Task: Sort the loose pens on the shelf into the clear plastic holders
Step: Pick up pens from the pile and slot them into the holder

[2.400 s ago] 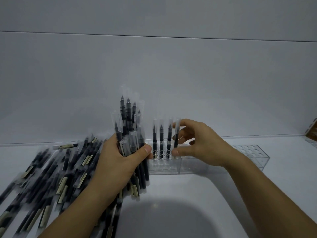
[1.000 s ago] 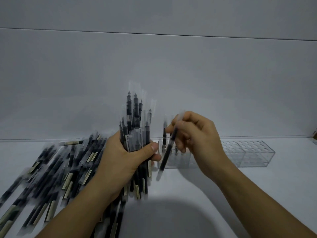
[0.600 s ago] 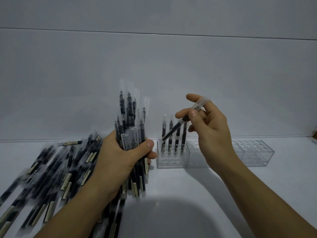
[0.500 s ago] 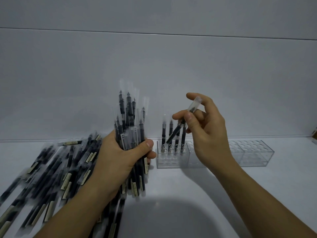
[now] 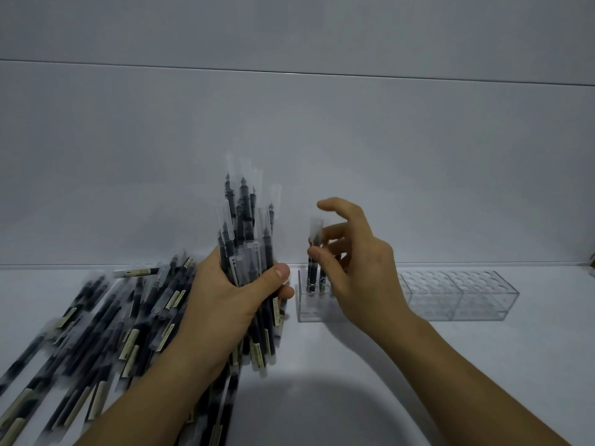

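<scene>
At the far left, a heap of loose black pens with clear caps and beige labels [image 5: 106, 317] lies flat on the white shelf [image 5: 322, 365]. The pens cross one another at slants and run off the lower left edge of view. Just right of the heap, the left hand [image 5: 225, 304] grips a thick bundle of the same black pens [image 5: 248, 239]. Its fingers wrap round from behind and its thumb is clamped across the front. The bundle stands nearly upright with the capped tips upward; whether its lower ends touch the shelf cannot be told. Next comes the right hand [image 5: 357, 272], which pinches a single black pen with a clear cap [image 5: 315, 230] between thumb and a bent finger, the index finger lifted free above. This pen is upright, cap up, and its lower end reaches the top of the nearest clear plastic holder [image 5: 306, 312], a small transparent block with round holes standing near the back of the shelf. Whether the pen is seated in a hole cannot be told. A second standing pen [image 5: 323, 280] is in that holder just beside it, and the hand covers the rest of the holder's top. Further right, a row of further transparent holders [image 5: 457, 294] continues in line with it, their round holes in view. A plain grey wall [image 5: 289, 140] rises behind everything.
</scene>
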`<action>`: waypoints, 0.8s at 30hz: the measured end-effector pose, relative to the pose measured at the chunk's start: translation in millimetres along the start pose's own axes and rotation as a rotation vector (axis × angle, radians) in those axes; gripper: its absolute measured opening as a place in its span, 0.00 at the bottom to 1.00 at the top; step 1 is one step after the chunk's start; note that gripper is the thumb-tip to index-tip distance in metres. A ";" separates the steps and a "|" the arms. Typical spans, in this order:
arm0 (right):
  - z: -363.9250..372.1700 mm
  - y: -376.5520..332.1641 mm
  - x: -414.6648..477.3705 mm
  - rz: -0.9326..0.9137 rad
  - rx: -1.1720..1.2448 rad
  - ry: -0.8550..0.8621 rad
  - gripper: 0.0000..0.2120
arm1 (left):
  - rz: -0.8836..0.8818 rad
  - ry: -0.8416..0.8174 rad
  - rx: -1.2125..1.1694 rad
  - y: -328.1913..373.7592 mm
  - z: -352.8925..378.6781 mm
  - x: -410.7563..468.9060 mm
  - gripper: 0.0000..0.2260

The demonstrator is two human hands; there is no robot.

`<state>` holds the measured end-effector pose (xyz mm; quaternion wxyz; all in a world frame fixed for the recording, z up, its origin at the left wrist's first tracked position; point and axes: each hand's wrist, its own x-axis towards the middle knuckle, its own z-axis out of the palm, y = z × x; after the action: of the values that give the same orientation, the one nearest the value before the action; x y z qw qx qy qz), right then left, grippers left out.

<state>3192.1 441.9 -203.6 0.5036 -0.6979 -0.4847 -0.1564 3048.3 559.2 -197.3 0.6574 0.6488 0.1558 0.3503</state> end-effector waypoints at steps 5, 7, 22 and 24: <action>7.4 3.1 -3.5 -0.053 -0.075 0.007 0.21 | 0.001 0.001 -0.009 2.1 -0.1 -0.8 0.10; 8.6 3.1 -4.6 -0.070 -0.099 0.017 0.21 | -0.001 -0.008 0.012 2.3 0.1 -1.3 0.10; -13.5 -23.0 -6.3 0.081 0.265 0.216 0.09 | 0.020 -0.177 0.104 6.7 3.0 -7.7 0.14; -14.7 -29.6 -5.5 0.158 0.407 0.154 0.10 | 0.006 -0.227 0.134 5.9 4.8 -9.2 0.14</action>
<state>3168.7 427.1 -184.6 0.6803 -0.6037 -0.4100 -0.0682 3043.4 549.0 -193.4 0.6248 0.7271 0.1015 0.2657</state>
